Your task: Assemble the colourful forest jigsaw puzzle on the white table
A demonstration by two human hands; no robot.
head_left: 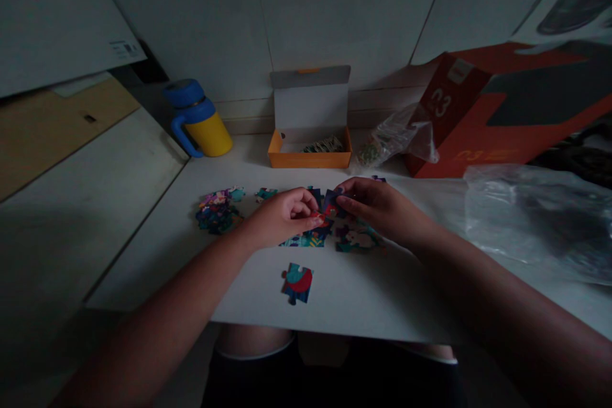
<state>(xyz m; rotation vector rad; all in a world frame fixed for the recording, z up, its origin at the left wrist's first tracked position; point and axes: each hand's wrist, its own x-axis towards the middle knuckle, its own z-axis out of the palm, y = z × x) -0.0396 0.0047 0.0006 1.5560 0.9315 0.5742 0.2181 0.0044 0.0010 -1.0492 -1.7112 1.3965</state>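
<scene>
My left hand is closed in a pinch at the middle of the white table, its fingertips on a red-patterned puzzle piece. My right hand grips a dark purple and red puzzle piece between thumb and fingers, close against the left fingertips. Under the hands lie joined or overlapping pieces, partly hidden. Beside them, below my right hand, are pieces with a white figure. Nearer to me rests a single teal and red puzzle piece. A pile of colourful pieces sits on the left.
Behind stands an open orange box with contents inside. A blue and yellow bottle is at back left. On the right are a clear plastic bag, a large red box and another plastic bag. The table has its front edge near my legs.
</scene>
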